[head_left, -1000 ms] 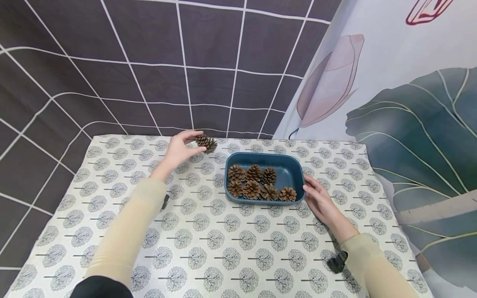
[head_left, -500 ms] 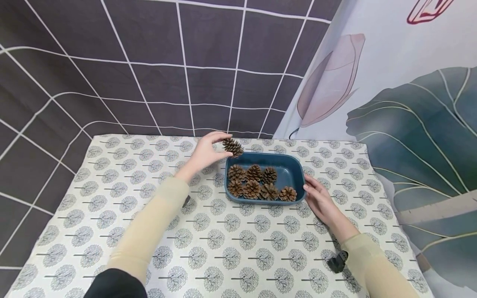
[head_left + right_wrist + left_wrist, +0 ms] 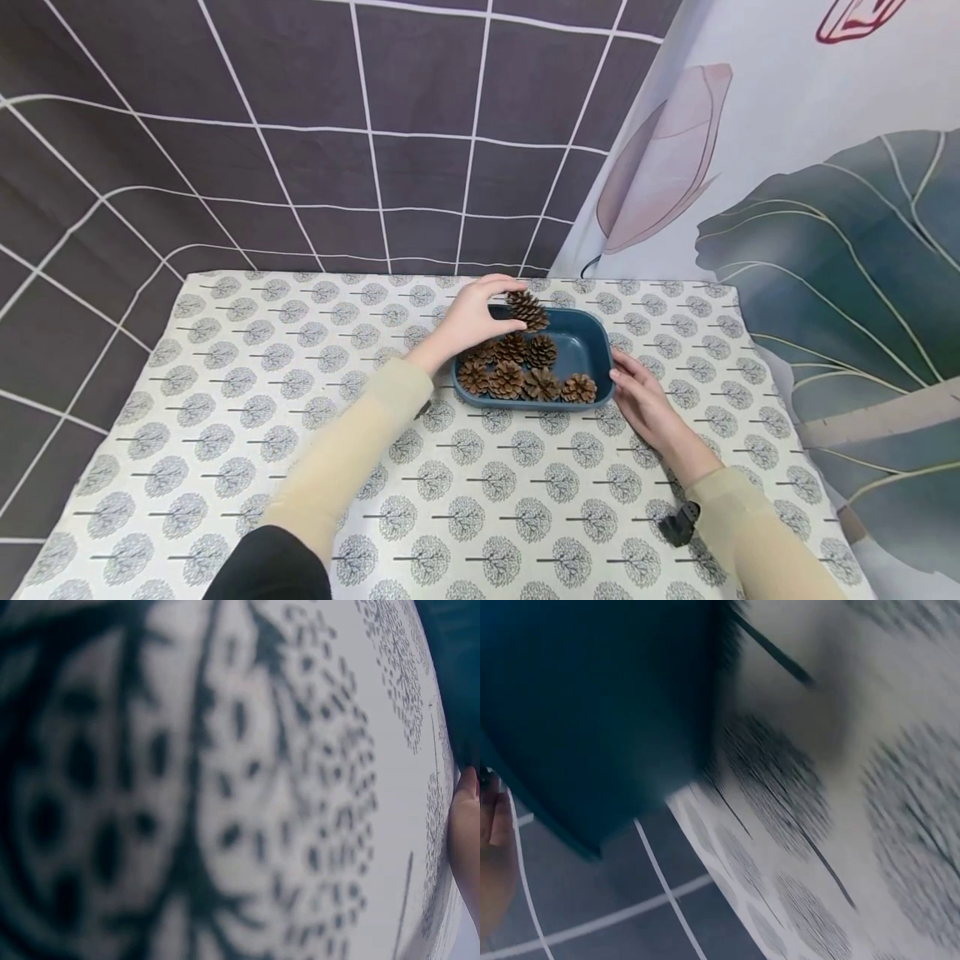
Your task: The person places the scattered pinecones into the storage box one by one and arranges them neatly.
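In the head view my left hand (image 3: 480, 317) pinches a brown pine cone (image 3: 528, 311) between thumb and fingers. It holds the cone over the far side of a dark blue rectangular bin (image 3: 600, 346). Several more pine cones (image 3: 506, 379) lie inside, mostly towards the left and front, and my left hand partly covers one of them. The fingertips of my right hand (image 3: 648, 408) rest against the bin's right end from outside. The left wrist view has the bin wall (image 3: 592, 712) close up, with part of the left hand (image 3: 495, 855) at the edge.
A white cloth printed with grey trees (image 3: 465, 517) covers the table. Behind it hangs a dark grid-patterned backdrop (image 3: 300, 167). A pale curtain with large leaf and petal prints (image 3: 825, 292) hangs at the right. The bin's right rear part shows its bare floor.
My left hand has carried the pine cone rightward, from left of the bin to over its far side. The right hand and the bin stay where they were.
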{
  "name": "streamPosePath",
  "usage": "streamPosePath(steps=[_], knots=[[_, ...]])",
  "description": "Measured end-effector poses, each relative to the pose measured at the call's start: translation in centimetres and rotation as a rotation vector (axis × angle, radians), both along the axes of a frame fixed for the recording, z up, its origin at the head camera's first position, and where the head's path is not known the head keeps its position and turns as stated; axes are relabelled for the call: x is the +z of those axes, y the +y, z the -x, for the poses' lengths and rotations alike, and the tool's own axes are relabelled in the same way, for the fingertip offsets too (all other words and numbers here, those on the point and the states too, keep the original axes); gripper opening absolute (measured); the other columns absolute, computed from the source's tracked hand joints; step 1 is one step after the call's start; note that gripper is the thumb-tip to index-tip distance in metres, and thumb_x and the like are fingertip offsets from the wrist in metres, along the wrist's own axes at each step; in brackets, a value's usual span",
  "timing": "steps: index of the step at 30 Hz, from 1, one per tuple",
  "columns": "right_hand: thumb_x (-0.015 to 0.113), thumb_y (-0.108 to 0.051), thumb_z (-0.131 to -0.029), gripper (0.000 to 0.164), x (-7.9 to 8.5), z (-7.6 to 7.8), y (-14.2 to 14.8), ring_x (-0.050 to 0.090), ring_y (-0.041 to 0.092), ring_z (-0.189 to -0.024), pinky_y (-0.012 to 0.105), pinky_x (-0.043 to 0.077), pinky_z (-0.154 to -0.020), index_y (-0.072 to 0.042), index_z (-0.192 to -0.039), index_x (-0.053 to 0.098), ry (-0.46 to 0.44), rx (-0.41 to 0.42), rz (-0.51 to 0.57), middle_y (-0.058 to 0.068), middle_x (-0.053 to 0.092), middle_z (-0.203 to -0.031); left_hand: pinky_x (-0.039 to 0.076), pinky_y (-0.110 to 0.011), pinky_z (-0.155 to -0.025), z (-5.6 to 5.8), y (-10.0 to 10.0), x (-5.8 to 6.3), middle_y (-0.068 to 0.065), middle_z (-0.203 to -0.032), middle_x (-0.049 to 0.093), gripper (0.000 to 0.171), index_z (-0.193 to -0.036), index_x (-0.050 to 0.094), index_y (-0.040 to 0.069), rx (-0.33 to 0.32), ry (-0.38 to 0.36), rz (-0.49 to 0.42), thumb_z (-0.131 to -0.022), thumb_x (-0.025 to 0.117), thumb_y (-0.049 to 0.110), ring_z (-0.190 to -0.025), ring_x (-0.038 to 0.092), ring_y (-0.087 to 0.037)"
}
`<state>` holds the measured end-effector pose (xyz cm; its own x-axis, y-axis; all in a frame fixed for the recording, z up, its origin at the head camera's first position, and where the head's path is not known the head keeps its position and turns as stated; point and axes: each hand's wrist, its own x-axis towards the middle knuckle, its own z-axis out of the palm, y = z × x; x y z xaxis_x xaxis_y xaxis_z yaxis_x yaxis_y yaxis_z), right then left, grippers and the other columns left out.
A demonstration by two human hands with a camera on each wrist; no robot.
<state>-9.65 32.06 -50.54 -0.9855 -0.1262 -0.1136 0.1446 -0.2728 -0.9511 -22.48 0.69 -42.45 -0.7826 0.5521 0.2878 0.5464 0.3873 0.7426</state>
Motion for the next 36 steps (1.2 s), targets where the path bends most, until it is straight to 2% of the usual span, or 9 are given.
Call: streamPosePath(steps=[8,15,20,29,36], knots=[[0.048,-0.003,-0.11,0.037,0.0,0.1,0.0,0.061,0.002,-0.125,0.014,0.05,-0.113,-0.015,-0.145,0.049,0.004,0.006,0.002,-0.009,0.059,-0.139,0.041,-0.042,-0.129,-1.0,3.4,0.3,-0.011,-0.152,0.062,0.06,-0.143,0.066,0.01,-0.056,0.034,0.05,-0.089,0.088,0.025,-0.146,0.054,-0.028],[0.048,-0.004,-0.111,0.045,0.2,0.2,-0.1,0.06,0.002,-0.127,0.013,0.049,-0.113,-0.005,-0.155,0.037,-0.005,0.02,-0.011,-0.009,0.057,-0.14,0.042,-0.04,-0.128,-1.6,5.7,0.2,-0.01,-0.154,0.06,0.06,-0.146,0.064,0.01,-0.093,0.044,0.117,-0.091,0.086,0.024,-0.145,0.055,-0.026],[0.048,-0.005,-0.111,0.049,0.3,0.2,-0.2,0.059,0.002,-0.128,0.013,0.048,-0.114,-0.002,-0.157,0.033,-0.022,0.013,-0.027,-0.008,0.055,-0.141,0.04,-0.038,-0.13,-2.0,7.0,-0.2,-0.007,-0.157,0.057,0.062,-0.148,0.062,0.012,-0.082,0.045,0.187,-0.092,0.085,0.027,-0.149,0.052,-0.024],[0.048,-0.005,-0.111,0.051,0.2,0.1,-0.2,0.059,0.001,-0.129,0.012,0.047,-0.114,0.0,-0.158,0.03,-0.016,0.013,-0.037,-0.014,0.058,-0.139,0.042,-0.035,-0.128,-2.1,8.9,-1.1,-0.006,-0.156,0.059,0.062,-0.149,0.062,0.016,-0.069,0.069,0.308,-0.093,0.085,0.028,-0.146,0.054,-0.022],[0.047,-0.004,-0.111,0.039,0.1,0.1,-0.1,0.06,0.0,-0.126,0.012,0.049,-0.112,-0.012,-0.149,0.042,-0.015,0.006,-0.034,-0.014,0.059,-0.138,0.038,-0.035,-0.13,-2.3,9.8,-1.6,-0.005,-0.159,0.057,0.062,-0.15,0.06,0.019,-0.08,0.068,0.388,-0.093,0.084,0.029,-0.151,0.05,-0.021]])
